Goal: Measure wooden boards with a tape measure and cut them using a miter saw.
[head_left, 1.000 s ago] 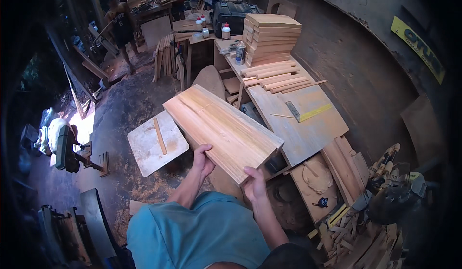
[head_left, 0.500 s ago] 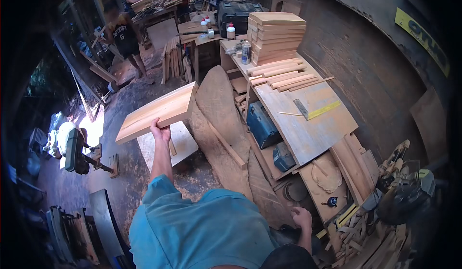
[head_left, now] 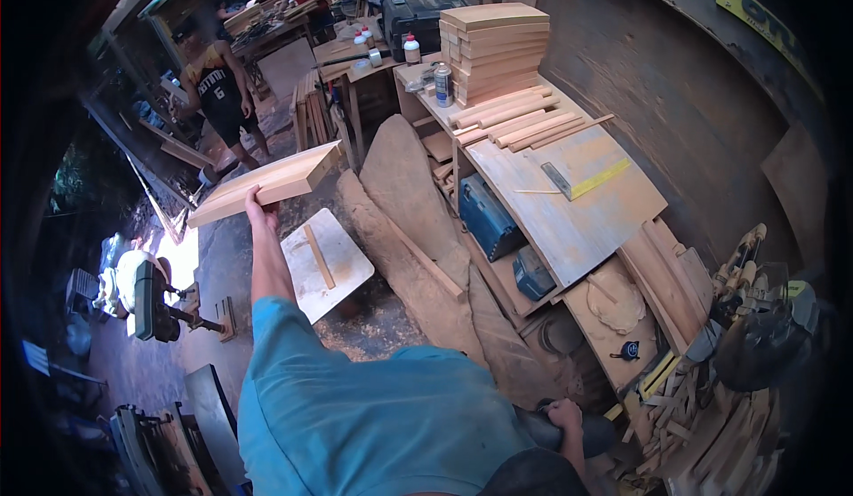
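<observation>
My left hand (head_left: 259,211) holds a thick, pale wooden board (head_left: 267,182) by its near edge, arm stretched out to the front left. The thumb side shows against the edge; the other fingers are hidden beneath the wood. Below and right of the board is a white flat panel (head_left: 346,261) with a thin wooden strip (head_left: 319,256) lying on it. Low on the right, my right hand (head_left: 563,414) is beside my dark-clothed leg. Its fingers are curled closed, and nothing shows in them.
At the right, a workbench (head_left: 569,230) carries a tall stack of boards (head_left: 494,56), round wooden rods (head_left: 511,119), a spray can (head_left: 442,85) and a square (head_left: 558,179). Blue cases (head_left: 484,216) sit beneath. Offcuts (head_left: 662,429) lie lower right. A drill-like machine (head_left: 155,301) stands left. A person (head_left: 222,96) stands beyond the board.
My left hand has carried the board leftward and away, uncovering more of the white panel and its strip. My right hand has dropped slightly and its fingers have curled in. The view has shifted.
</observation>
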A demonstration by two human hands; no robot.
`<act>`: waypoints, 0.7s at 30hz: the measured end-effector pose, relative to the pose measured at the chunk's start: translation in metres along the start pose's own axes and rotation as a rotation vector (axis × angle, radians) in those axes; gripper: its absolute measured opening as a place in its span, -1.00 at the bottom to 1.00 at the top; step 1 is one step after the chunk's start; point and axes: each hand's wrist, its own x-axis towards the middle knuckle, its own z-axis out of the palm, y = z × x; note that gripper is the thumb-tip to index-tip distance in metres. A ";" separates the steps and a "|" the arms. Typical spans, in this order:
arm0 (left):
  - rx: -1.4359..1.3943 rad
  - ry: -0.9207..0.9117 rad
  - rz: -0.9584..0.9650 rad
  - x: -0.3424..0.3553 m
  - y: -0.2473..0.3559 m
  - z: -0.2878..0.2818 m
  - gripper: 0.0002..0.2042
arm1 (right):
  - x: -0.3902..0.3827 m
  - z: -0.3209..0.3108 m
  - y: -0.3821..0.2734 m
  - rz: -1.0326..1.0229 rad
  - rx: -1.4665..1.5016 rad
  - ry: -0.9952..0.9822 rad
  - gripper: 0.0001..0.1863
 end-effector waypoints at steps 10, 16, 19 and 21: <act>0.095 -0.072 0.070 0.003 0.024 0.035 -0.48 | -0.005 -0.003 -0.001 0.032 0.022 0.045 -0.73; 0.022 -0.101 0.076 -0.001 0.034 0.052 -0.50 | -0.002 0.000 0.005 0.028 0.017 0.055 -0.76; -0.007 -0.121 0.098 0.007 0.037 0.068 -0.55 | -0.005 -0.001 0.000 0.020 0.017 0.059 -0.77; -0.034 -0.156 0.113 -0.001 0.038 0.074 -0.47 | -0.007 -0.003 -0.004 0.030 0.012 0.058 -0.77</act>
